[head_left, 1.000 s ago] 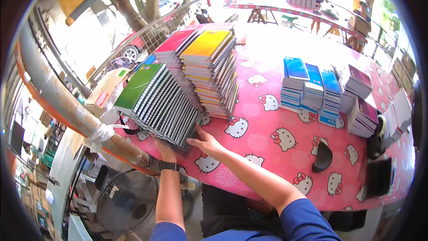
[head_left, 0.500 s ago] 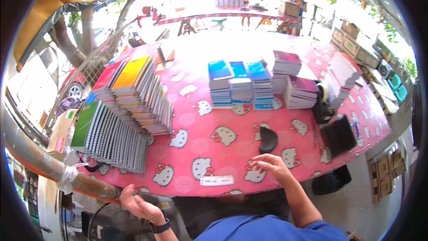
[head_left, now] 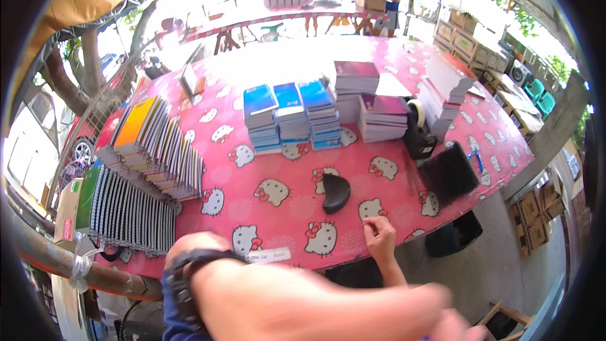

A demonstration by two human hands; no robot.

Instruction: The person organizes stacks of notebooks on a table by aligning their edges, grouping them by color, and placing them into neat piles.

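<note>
My left arm, with a dark watch band (head_left: 192, 268) on it, is raised very close to the camera. My left hand (head_left: 353, 306) is smeared by motion across the lower part of the view, so its fingers cannot be made out. Over the table's front edge, my right hand (head_left: 380, 238) has its fingers loosely curled, and nothing shows in them. A black half-round object (head_left: 336, 193) lies on the pink table (head_left: 284, 173) just beyond that hand. Partly behind my left arm is a white printed strip (head_left: 268, 255).
Spiral-bound green-covered books (head_left: 126, 208) and orange-covered books (head_left: 158, 145) line the left side. Blue book stacks (head_left: 290, 117), maroon book stacks (head_left: 384, 117) and a tape dispenser (head_left: 420, 136) stand farther back. Black wire combs (head_left: 448, 173) lie at right. Two people work at a far table (head_left: 278, 17).
My left hand has come up from the table's left front edge to close before the camera. My right hand's fingers have curled in. The view has turned rightward.
</note>
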